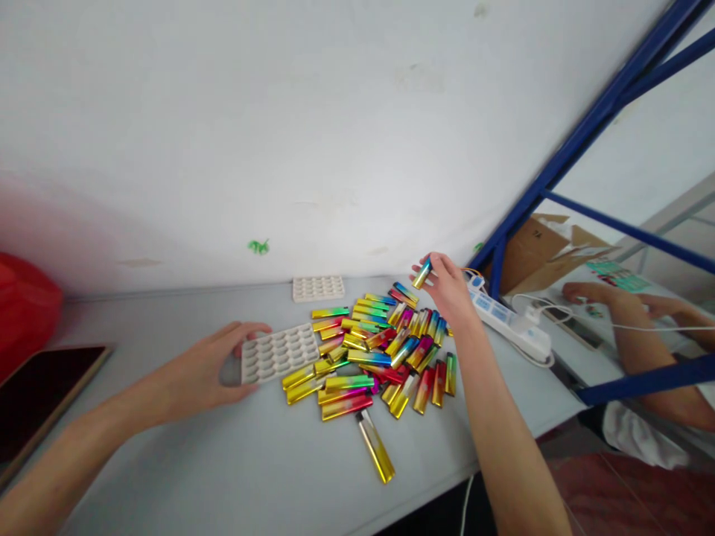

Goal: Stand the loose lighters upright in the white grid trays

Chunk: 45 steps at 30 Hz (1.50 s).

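Observation:
My left hand [226,365] grips the left end of a white tray [279,353] with rows of oval slots, its thumb at the near corner and fingers at the far one. The tray tilts beside a pile of shiny lighters [369,357] in gold, red, green, blue and silver. Over the far right of the pile, my right hand [445,286] pinches one blue-and-gold lighter [422,274] between thumb and fingers. A single silver-and-gold lighter [376,448] lies apart, near the table's front.
A second white slotted tray [318,288] lies against the wall. To the right are a power strip [511,324] with cables and a blue metal frame [558,160]. Beyond it are a cardboard box [530,253] and another person's arms [637,335]. A dark flat screen [48,394] and red object [25,313] stand left.

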{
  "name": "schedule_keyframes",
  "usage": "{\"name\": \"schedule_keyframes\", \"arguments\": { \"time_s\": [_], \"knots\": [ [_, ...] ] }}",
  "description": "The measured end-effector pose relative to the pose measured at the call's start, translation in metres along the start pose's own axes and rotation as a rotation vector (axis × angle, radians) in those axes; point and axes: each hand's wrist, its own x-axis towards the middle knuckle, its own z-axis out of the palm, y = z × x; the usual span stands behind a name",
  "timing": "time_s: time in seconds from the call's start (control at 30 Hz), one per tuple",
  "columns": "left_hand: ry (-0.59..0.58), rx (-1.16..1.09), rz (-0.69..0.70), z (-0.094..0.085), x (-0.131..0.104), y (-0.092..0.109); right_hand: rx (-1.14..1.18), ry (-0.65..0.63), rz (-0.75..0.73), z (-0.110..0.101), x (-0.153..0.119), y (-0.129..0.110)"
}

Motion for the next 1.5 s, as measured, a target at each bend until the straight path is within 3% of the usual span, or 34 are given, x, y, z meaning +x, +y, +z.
{"name": "schedule_keyframes", "arguments": {
  "time_s": [0.1, 0.17, 0.23, 0.33, 0.4, 0.7, 0.9, 1.5],
  "knots": [
    [0.054, -0.021, 0.001, 0.006, -0.003, 0.003, 0.26, -0.246, 0.034, 0.033, -0.026, -0.022],
    [0.063, -0.034, -0.013, 0.008, -0.003, 0.006, 0.149, -0.462, 0.047, 0.058, -0.046, -0.033],
    [0.06, -0.046, -0.024, 0.009, -0.004, 0.009, -0.02, -0.606, -0.065, 0.083, -0.068, -0.039],
    [0.057, -0.047, -0.029, 0.011, -0.006, 0.01, -0.239, -0.558, -0.26, 0.11, -0.095, -0.039],
    [0.068, -0.016, -0.034, 0.012, -0.007, 0.007, -0.327, -0.48, -0.292, 0.119, -0.108, -0.036],
    [0.116, 0.133, -0.09, 0.008, -0.007, -0.005, -0.335, -0.392, -0.272, 0.109, -0.12, -0.031],
    [0.113, 0.103, -0.018, 0.01, -0.006, -0.004, -0.37, -0.464, -0.356, 0.108, -0.122, -0.028],
    [0.099, 0.043, -0.001, 0.009, -0.005, -0.006, -0.351, -0.445, -0.353, 0.107, -0.125, -0.022]
  ]
}}
